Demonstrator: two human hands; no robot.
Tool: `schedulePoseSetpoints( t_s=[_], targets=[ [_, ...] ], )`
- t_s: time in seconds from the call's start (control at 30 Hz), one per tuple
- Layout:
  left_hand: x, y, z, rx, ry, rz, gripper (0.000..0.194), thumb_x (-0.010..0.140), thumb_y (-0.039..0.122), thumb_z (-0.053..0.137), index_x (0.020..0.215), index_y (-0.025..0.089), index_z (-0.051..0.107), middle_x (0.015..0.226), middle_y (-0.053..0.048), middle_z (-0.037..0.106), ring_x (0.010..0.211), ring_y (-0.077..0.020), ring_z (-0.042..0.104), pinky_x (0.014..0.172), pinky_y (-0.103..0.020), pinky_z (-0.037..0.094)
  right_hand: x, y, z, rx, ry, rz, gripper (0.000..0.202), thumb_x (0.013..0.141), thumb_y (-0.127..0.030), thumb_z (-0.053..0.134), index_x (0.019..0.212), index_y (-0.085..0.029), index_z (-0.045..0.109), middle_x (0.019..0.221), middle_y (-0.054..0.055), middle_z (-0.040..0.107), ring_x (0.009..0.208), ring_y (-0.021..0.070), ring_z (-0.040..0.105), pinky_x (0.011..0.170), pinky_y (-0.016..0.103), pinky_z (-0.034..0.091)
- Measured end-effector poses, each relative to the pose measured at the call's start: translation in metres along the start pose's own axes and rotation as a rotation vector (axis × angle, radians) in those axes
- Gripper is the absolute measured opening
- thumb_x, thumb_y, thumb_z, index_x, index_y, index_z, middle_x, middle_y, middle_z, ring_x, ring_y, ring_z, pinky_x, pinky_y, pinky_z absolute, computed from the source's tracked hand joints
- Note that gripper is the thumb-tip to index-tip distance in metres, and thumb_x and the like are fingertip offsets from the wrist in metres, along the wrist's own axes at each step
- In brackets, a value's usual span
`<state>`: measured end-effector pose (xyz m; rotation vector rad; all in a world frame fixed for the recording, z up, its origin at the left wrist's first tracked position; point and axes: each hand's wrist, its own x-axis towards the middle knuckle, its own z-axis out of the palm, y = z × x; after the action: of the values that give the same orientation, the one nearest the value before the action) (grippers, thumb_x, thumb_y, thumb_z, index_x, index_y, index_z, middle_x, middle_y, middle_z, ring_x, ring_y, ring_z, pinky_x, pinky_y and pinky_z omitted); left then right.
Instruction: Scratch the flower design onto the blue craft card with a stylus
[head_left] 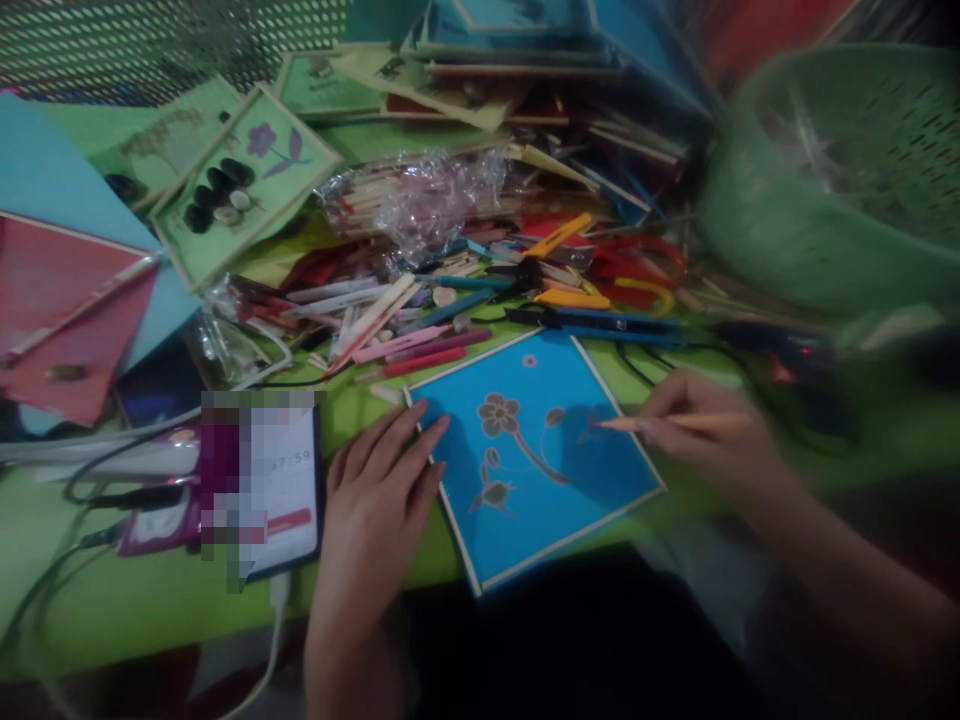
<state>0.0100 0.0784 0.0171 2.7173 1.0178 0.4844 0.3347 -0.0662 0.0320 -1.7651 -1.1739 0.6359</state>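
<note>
A blue card (465, 425) with pale strips along its edges lies tilted on the green table, its near corner at the table's front edge. On it is a dark flower picture (499, 413) with a stem, leaves and a bud. My left hand (386, 480) rests flat on the card's left edge, fingers stretched out. At the right side my right hand (686, 420) is closed round an orange pencil (705, 423). The pencil's tip points left, at faint lines on the card; whether it touches is too blurred to tell.
A phone (281, 480) and cables lie left of my left hand. Behind the card are pens (412, 343), a blue cutter (615, 325) and scissors (637, 265). A green basket (750, 220) stands back right, a glue gun (787, 360) before it. Framed cards (285, 210) lie back left.
</note>
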Motion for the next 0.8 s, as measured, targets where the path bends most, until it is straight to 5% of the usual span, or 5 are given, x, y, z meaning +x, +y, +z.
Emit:
schedulePoseSetpoints(
  t_s=[0.8],
  targets=[
    [-0.0008, -0.0027, 0.0016, 0.018, 0.006, 0.014, 0.037, 0.110, 0.028, 0.052, 0.144, 0.025, 0.065, 0.154, -0.009, 0.065, 0.142, -0.0383, 0.060, 0.109, -0.060, 0.049, -0.0024, 0.0036, -0.0011, -0.043, 0.049, -0.011, 0.020, 0.088, -0.032, 0.077, 0.073, -0.023, 0.068, 0.068, -0.002, 0.063, 0.058, 0.0135, 0.057, 0.052, 0.026, 0.041]
  ],
)
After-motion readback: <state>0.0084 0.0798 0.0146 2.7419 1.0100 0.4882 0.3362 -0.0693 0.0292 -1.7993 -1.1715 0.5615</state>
